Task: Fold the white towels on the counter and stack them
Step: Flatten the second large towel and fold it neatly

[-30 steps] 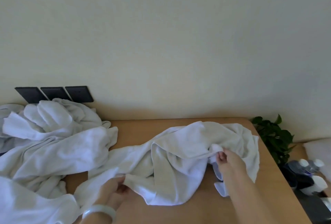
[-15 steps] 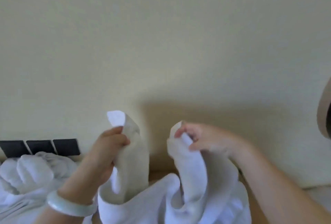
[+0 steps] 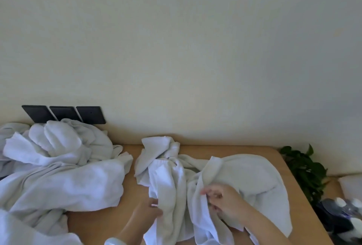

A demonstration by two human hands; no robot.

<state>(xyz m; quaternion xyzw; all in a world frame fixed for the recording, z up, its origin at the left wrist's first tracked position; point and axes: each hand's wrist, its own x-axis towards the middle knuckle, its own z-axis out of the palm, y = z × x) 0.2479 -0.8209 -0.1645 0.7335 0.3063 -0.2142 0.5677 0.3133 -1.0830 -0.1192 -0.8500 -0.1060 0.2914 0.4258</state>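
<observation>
Our left hand (image 3: 148, 210) sits low at the near edge of the counter (image 3: 94, 223), fingers curled onto a hanging fold of the crumpled white towel (image 3: 254, 176), a pale bracelet (image 3: 115, 241) at the wrist. Just beside it, our right hand (image 3: 225, 199) pinches another bunched edge of the same towel between thumb and fingertips. That towel lies in a rumpled heap across the right half of the wooden counter, one twisted end reaching toward the wall. To the left, apart from it, we see a big pile of unfolded white towels (image 3: 64, 176). Behind that pile, three black wall plates (image 3: 64, 114) sit side by side. Past the counter's right edge stand a green plant (image 3: 303, 168) and some bottles (image 3: 340, 205).
</observation>
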